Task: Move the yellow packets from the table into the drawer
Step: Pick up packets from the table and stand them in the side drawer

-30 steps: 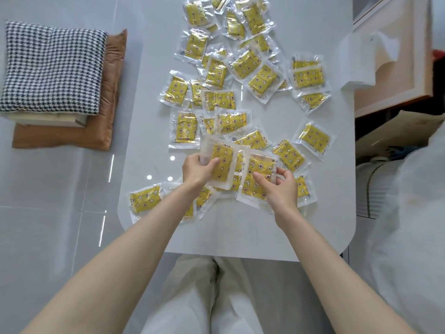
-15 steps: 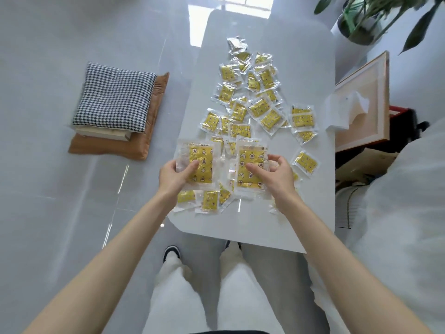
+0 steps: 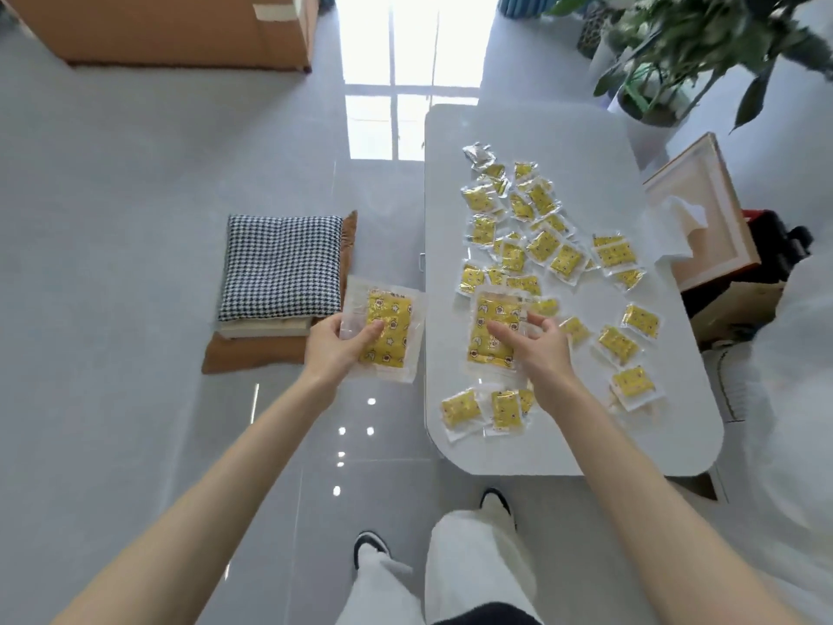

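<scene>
Across most of the view, a glossy grey tiled floor (image 3: 135, 196). On the right, a white table (image 3: 563, 444), strewn from far end to near end with dozens of yellow packets (image 3: 543, 245), many overlapping in the middle, a few lying apart along the near and right edges. Far left, a cardboard box (image 3: 180, 29); far right, a potted plant (image 3: 703, 42). On the floor left of the table, a houndstooth cushion (image 3: 281, 263) stacked on a brown cushion (image 3: 270, 356). Just beside the table's right side, a framed board (image 3: 707, 196) with a white tissue (image 3: 676, 227) draped at its left edge. No drawer in sight. Out over the floor just left of the table, the left hand (image 3: 333, 349) gripping the left-hand packet (image 3: 394, 313), thumb laid across the printed front, fingers behind; one packet or a thin stack, impossible to tell. Above the table's near left part, the right hand (image 3: 545, 358) pinching the right-hand packet (image 3: 482, 349) at its lower right side, thumb on the front, remaining fingers loosely fanned. By the look of them: light, flat, soft sachets in clear, slick wrappers with a wide sealed border, likely to slide off one another when stacked and to crinkle rather than break. Best taken flat between thumb and fingers or by the border, a few at a time, with a firm but gentle pinch.
</scene>
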